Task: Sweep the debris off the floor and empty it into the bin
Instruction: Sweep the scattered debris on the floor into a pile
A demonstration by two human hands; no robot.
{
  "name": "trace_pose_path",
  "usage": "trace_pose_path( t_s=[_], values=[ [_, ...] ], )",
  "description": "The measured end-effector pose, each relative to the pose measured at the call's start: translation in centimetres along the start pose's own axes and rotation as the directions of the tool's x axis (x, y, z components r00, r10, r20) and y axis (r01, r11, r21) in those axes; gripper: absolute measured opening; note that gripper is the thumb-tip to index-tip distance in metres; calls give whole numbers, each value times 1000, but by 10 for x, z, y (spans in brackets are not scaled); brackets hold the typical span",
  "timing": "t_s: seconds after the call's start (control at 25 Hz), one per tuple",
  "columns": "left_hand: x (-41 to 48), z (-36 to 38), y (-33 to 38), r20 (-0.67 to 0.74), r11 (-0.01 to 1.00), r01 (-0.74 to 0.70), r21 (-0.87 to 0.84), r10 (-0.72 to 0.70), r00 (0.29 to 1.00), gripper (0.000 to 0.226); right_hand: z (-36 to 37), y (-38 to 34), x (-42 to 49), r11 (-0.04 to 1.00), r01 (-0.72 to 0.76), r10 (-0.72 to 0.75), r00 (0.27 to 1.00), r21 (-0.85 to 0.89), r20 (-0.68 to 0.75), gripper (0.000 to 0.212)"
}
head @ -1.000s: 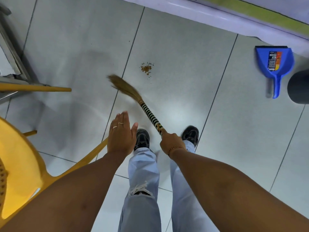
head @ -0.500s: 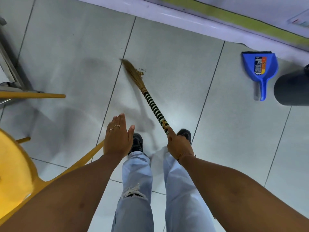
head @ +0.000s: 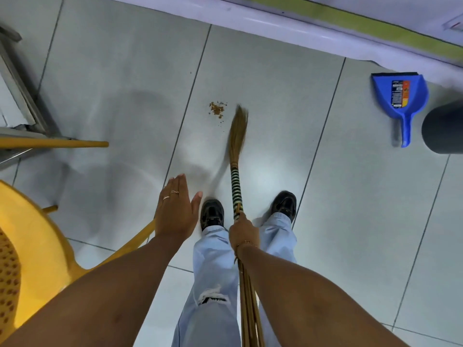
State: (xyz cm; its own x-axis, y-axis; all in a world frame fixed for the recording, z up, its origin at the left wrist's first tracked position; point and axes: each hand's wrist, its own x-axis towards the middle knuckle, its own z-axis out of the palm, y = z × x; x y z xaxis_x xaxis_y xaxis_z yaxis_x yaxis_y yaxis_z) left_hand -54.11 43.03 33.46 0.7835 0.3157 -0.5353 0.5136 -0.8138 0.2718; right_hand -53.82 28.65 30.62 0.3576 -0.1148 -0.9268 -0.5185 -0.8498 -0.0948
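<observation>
A small pile of brown debris [head: 217, 110] lies on the grey tiled floor ahead of my feet. My right hand [head: 243, 231] grips a straw broom [head: 237, 156] by its black-and-white banded handle. Its bristle tip rests just right of the debris. My left hand [head: 176, 209] hovers flat and open above the floor, holding nothing, with rings on two fingers. A blue dustpan [head: 400, 100] lies at the right near the wall. Beside the dustpan, at the right edge, stands the dark grey bin [head: 444, 130], partly cut off.
A yellow plastic chair [head: 30, 251] fills the lower left, one leg reaching toward my left foot. A second yellow chair leg [head: 55, 144] and a metal frame [head: 22, 93] stand at the far left. A white skirting edge [head: 275, 23] runs along the top.
The broom swung from the left of the debris to its right, and now points nearly straight ahead. The debris pile shows again beside the bristles. My left hand has barely shifted.
</observation>
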Motion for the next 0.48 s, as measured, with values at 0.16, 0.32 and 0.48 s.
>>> trace_pose_path(
  t_s=[0.16,0.32,0.48],
  values=[
    [6,-7,-23,-10,1000,-6,16,6,1000,57,16,-44,4,986,-50,45,998,159,35,40],
    [12,-17,-34,-15,1000,0,4,0,1000,59,19,-70,8,979,-40,35,999,201,29,41],
    [21,-24,-37,-45,1000,-15,26,16,999,61,12,-78,5,976,-11,7,1000,218,20,47]
  ],
)
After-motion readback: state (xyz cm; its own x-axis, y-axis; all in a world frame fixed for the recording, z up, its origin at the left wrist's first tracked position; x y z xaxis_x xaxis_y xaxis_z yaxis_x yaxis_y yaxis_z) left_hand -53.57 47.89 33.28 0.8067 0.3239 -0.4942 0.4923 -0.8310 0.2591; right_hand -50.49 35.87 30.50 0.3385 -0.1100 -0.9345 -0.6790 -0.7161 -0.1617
